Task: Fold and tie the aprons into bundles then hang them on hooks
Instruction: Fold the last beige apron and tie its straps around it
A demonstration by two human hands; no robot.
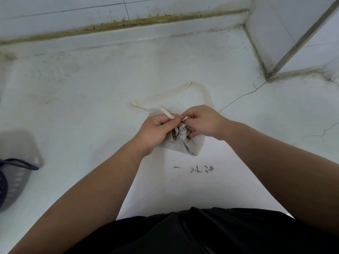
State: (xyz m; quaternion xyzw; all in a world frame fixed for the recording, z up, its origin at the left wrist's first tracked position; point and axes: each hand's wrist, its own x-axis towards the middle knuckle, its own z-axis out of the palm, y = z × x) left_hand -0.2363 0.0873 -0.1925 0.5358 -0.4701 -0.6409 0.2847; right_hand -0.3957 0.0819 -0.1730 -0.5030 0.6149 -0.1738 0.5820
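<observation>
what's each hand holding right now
Left hand: pinches an apron strap.
Right hand: pinches the other strap end above the folded apron bundle.

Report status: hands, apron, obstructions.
Left hand and right hand each pinching a tie end above the apron bundle. Bundle folded on white surface, not yet hung. Nothing blocking; grey basket far left.

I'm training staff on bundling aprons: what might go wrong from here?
1. The left hand and right hand pinch the thin tie strips only at the fingertips. If the grip slips, the knot may stay loose and the folded apron bundle may spring open.
2. The neck loop lies loose beyond the bundle and might get caught in the knot.
</observation>
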